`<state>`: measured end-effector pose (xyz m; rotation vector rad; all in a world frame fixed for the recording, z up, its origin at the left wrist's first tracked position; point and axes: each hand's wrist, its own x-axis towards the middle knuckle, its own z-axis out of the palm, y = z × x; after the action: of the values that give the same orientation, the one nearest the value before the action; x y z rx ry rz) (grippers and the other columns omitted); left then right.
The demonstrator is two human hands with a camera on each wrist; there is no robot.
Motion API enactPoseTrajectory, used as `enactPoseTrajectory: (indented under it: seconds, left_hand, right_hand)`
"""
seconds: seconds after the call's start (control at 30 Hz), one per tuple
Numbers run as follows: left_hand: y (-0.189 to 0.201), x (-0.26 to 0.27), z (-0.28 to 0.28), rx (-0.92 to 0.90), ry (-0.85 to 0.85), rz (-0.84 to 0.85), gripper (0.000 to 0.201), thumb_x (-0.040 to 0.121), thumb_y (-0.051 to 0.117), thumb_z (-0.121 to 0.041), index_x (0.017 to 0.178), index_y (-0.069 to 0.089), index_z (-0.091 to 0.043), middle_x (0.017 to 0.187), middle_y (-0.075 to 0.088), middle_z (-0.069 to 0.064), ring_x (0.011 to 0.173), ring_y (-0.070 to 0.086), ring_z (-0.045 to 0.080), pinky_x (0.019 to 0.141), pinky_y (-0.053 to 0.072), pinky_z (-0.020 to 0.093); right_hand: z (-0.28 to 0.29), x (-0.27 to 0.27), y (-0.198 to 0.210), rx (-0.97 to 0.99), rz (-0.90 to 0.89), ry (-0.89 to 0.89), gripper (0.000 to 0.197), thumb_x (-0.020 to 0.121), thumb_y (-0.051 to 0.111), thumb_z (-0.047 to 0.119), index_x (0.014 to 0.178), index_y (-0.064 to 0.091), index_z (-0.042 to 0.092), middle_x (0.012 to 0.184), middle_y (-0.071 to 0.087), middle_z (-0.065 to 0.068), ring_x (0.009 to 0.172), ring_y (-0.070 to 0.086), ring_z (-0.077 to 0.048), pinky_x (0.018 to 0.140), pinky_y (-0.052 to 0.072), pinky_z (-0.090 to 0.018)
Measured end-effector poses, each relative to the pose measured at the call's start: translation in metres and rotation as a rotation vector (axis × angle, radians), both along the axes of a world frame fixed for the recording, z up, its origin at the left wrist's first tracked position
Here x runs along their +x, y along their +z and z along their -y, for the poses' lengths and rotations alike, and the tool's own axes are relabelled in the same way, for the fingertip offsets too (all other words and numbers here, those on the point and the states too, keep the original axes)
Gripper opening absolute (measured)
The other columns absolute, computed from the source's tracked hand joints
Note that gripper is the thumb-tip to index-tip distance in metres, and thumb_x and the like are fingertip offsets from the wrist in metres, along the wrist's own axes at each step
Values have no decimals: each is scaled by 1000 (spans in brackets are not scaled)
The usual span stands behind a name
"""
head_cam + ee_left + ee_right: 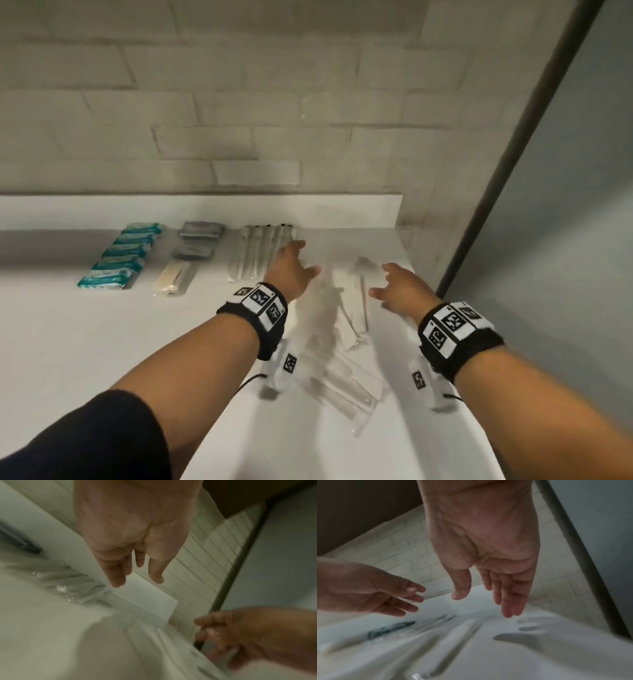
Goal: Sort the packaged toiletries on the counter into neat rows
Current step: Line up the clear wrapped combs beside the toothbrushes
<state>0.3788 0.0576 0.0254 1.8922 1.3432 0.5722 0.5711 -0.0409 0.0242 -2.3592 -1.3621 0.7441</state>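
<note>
On the white counter (102,342) lie rows of packets: teal ones (120,255) at the left, grey ones (198,240) with a cream packet (173,275) in front, then a row of clear-wrapped white sticks (257,251). A loose heap of clear-wrapped packets (342,342) lies between my hands, blurred. My left hand (296,265) hovers by the near end of the stick row, fingers straight (118,577), holding nothing. My right hand (394,279) hovers over the heap's right side, fingers spread (510,601) and empty.
A tiled wall (239,120) and a low white ledge (205,209) back the counter. A grey panel with a dark frame (513,154) closes the right side, close to my right hand. The counter's right edge (407,253) runs beside it.
</note>
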Motion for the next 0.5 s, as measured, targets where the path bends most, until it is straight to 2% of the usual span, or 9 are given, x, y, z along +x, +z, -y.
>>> enactPoseTrajectory:
  seconds: [0.07, 0.13, 0.17, 0.2, 0.27, 0.33, 0.4, 0.43, 0.5]
  left_hand:
    - [-3, -6, 4, 121, -168, -283, 59, 89, 63, -32, 142, 41, -19, 145, 42, 6, 127, 48, 23, 108, 37, 32]
    - [-5, -5, 18, 144, -443, -449, 44, 90, 58, -36, 132, 55, -21, 137, 53, 2, 122, 53, 21, 100, 41, 29]
    - [-6, -1, 28, 108, -548, -492, 38, 89, 57, -39, 122, 62, -21, 128, 59, 0, 114, 58, 21, 93, 45, 29]
    - [-10, 5, 36, 67, -607, -522, 39, 86, 58, -42, 118, 63, -20, 122, 61, 0, 109, 60, 22, 88, 48, 30]
    - [-20, 17, 42, 56, -576, -615, 63, 79, 61, -54, 129, 52, -16, 127, 52, 2, 111, 57, 24, 89, 49, 35]
    - [-29, 25, 31, 116, -503, -681, 81, 72, 66, -60, 134, 43, -14, 128, 47, 3, 113, 54, 25, 91, 48, 39]
    - [-31, 27, 9, 102, -455, -692, 86, 69, 67, -61, 133, 41, -11, 125, 48, 5, 112, 53, 26, 91, 48, 41]
    - [-31, 28, -4, 81, -455, -703, 87, 68, 67, -63, 132, 40, -11, 124, 48, 6, 113, 53, 27, 92, 48, 43]
    - [-30, 31, -27, 62, -485, -737, 87, 66, 64, -66, 132, 42, -14, 126, 47, 6, 114, 51, 27, 94, 47, 45]
  right_hand:
    - [0, 5, -1, -40, 21, 85, 64, 88, 66, 33, 145, 37, 26, 147, 45, -1, 127, 50, -19, 102, 44, -32]
    - [3, 0, 1, -138, 69, 247, 62, 90, 63, 32, 146, 38, 26, 153, 36, 6, 132, 45, -13, 100, 37, -18]
    - [2, -3, 0, -196, 144, 317, 63, 90, 61, 35, 147, 37, 24, 155, 31, 8, 135, 41, -13, 101, 33, -18]
    - [1, -9, -1, -233, 231, 392, 65, 91, 59, 38, 148, 34, 22, 156, 29, 7, 137, 38, -16, 105, 33, -23]
    - [-9, -17, -5, -273, 347, 471, 70, 91, 59, 39, 150, 27, 20, 156, 28, 3, 137, 37, -21, 110, 33, -33]
    - [-24, -18, -10, -282, 384, 471, 72, 90, 60, 39, 149, 26, 20, 154, 32, -1, 134, 42, -23, 108, 36, -38]
    - [-39, -15, -14, -275, 381, 437, 72, 89, 62, 39, 147, 25, 19, 149, 38, -5, 130, 45, -25, 108, 35, -43]
    - [-46, -13, -15, -273, 373, 426, 75, 88, 62, 38, 148, 22, 19, 150, 36, -5, 132, 43, -25, 110, 32, -45]
    - [-59, -8, -15, -252, 327, 425, 86, 88, 64, 34, 153, 9, 26, 159, 19, -1, 140, 33, -23, 114, 27, -45]
